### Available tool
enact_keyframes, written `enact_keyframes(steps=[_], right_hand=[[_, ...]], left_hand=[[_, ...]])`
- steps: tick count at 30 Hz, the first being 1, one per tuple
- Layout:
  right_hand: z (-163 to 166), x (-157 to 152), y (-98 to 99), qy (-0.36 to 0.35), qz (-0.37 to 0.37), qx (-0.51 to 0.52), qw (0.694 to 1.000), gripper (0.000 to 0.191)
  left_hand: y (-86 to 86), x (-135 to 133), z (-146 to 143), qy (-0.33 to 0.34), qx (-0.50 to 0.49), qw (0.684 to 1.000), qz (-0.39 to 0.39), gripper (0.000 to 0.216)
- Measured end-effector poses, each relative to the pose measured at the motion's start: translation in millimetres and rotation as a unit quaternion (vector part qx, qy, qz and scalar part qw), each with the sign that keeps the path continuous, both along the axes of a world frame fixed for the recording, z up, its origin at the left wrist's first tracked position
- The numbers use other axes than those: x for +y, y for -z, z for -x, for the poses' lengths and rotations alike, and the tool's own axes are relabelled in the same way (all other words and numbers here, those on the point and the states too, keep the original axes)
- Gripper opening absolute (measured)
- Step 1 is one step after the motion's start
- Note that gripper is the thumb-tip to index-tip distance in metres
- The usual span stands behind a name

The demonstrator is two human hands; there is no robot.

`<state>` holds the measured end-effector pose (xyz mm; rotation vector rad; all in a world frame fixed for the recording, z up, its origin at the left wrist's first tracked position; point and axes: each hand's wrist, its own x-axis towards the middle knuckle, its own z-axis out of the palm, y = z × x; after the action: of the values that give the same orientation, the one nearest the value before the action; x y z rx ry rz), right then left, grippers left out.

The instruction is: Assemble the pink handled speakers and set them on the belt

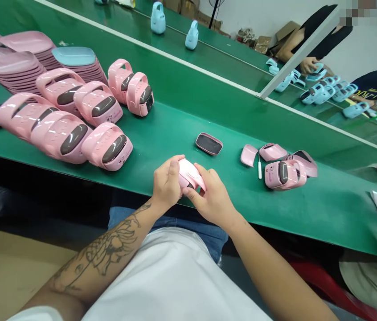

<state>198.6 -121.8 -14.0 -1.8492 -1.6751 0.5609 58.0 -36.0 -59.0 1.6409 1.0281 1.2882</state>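
At the bench's near edge, a pink plastic housing with a loop handle (190,173) is held between both hands. My left hand (166,182) wraps round its left side, fingers closed. My right hand (214,196) grips the handle end, thumb below and fingers above. The hands hide much of its lower part. Just beyond lies a pink-rimmed cover with a dark inside (209,144). To the right, a small tool with a white handle and thin shaft (260,169) lies beside a curved pink panel (249,155). Another pink handled housing with a dark window (277,175) rests nearby.
Several pink handled housings (71,138) stand on the left of the green bench (171,129). Behind them are stacked pink covers (18,62), one stack topped by a blue cover (75,56). Beyond the raised divider, co-workers (312,40) handle blue housings (322,91).
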Motion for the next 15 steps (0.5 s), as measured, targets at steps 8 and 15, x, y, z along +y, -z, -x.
enact_keyframes(steps=[8, 15], right_hand=[[-12, 9, 12.6, 0.092, -0.026, 0.089, 0.991, 0.073], [-12, 6, 2.2, 0.026, -0.028, 0.042, 0.998, 0.076]], left_hand=[[2.3, -6, 20, 0.132, 0.115, 0.955, -0.238, 0.073], [-19.4, -11, 39, 0.106, 0.234, 0.942, -0.217, 0.074]])
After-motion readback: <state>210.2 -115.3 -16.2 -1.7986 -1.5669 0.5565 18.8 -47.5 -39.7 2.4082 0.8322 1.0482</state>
